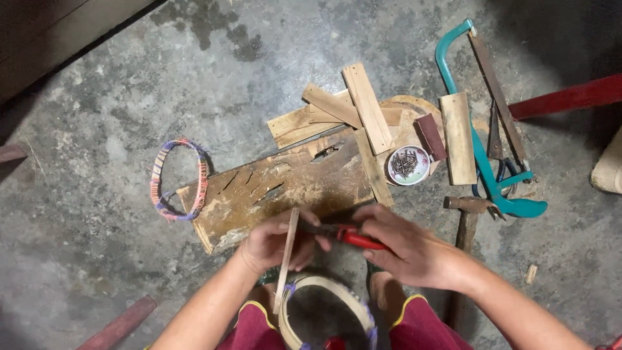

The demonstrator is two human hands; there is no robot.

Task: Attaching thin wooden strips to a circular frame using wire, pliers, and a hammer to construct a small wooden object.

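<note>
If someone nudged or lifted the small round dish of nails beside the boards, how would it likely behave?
The dish looks shallow and stands flat on the wood, so it would probably slide, not tip. The loose nails piled inside would likely shift or spill if it tilted. It seems heavy for its size.

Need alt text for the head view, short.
Seen from above, a person's left hand holds a thin wooden strip while the right hand applies red-handled pliers to it, over a worn plank on a concrete floor. Wood scraps, a bowl of nails, a hammer and a teal hacksaw lie nearby.
</note>
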